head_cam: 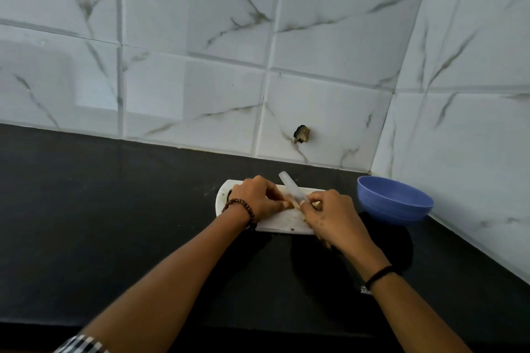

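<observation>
A white cutting board (282, 223) lies on the black counter near the back wall. My left hand (255, 198) rests on the board with fingers curled, pinching a small tan piece of food (294, 205) that is mostly hidden between both hands. My right hand (329, 215) grips a pale translucent tool (291, 185), a knife or a peeler. The tool's free end points up and away from me, and its lower end meets the food. Whether it has a blade is hidden by my fingers.
A blue bowl (394, 199) stands just right of the board, near the corner of the tiled walls. The black counter (114, 209) stretches to the left and toward me. A dark chipped hole (301, 134) marks the back wall tile.
</observation>
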`<state>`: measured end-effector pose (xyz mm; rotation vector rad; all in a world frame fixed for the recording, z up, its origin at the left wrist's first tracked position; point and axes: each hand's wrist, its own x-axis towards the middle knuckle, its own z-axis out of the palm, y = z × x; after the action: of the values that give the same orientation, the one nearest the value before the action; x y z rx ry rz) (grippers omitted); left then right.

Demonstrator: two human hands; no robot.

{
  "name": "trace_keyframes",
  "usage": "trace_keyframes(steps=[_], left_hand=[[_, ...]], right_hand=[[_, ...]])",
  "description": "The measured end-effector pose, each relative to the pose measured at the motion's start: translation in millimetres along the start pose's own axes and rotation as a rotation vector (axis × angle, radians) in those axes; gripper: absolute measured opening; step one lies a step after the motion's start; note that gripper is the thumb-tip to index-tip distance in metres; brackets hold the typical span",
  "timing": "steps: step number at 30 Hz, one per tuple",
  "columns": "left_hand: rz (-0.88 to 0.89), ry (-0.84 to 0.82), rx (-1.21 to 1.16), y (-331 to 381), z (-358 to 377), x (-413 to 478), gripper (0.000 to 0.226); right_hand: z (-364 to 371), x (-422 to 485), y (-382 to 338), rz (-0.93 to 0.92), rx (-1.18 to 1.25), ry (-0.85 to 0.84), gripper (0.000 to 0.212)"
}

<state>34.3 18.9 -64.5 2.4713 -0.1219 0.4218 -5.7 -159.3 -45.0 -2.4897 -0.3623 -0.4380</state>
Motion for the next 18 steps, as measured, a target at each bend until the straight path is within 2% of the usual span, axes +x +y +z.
trace_keyframes(steps=[6,13,18], left_hand=[[0.042,-0.048,0.037,5.2,-3.0,-1.6,0.033],[0.057,-0.024,-0.02,4.6,-3.6,-1.1,0.02],[0.041,0.019,-0.086,5.7,0.3,-0.6,0.013]], right_hand=[[-0.9,-3.0,-0.1,0.067,-0.038,-0.051,0.021],[-4.8,-8.9,-2.4,0.097,0.044,-0.11,0.029],[-5.1,-6.3,-6.2,0.103,-0.003,-0.117,0.035]])
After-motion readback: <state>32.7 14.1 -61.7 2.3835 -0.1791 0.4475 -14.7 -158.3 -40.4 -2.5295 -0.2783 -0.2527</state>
